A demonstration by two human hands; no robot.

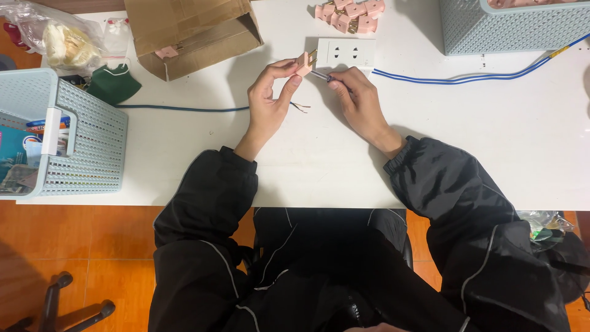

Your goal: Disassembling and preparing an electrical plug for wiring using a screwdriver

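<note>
- Above the middle of the white surface (430, 154), the left hand (267, 101) pinches a small pink plug (303, 63) between thumb and fingertips, its metal prongs toward the white socket block (346, 52) just behind it.
- The right hand (359, 101) is closed around a thin screwdriver (321, 75), whose tip meets the plug's side.
- A dark cable (184, 109) runs from the left to below the left hand and ends in bare strands near the palm, apart from the plug.
- Judging by this, the step in hand is working a screw on the plug; whether loosening or tightening cannot be told.
- The next move likely calls for a steady pinch and a straight tool, then guiding the bare strands in.
- More pink plugs (350, 13) lie piled at the far edge, beside a cardboard box (190, 31) and two pale blue baskets (92, 147).
</note>
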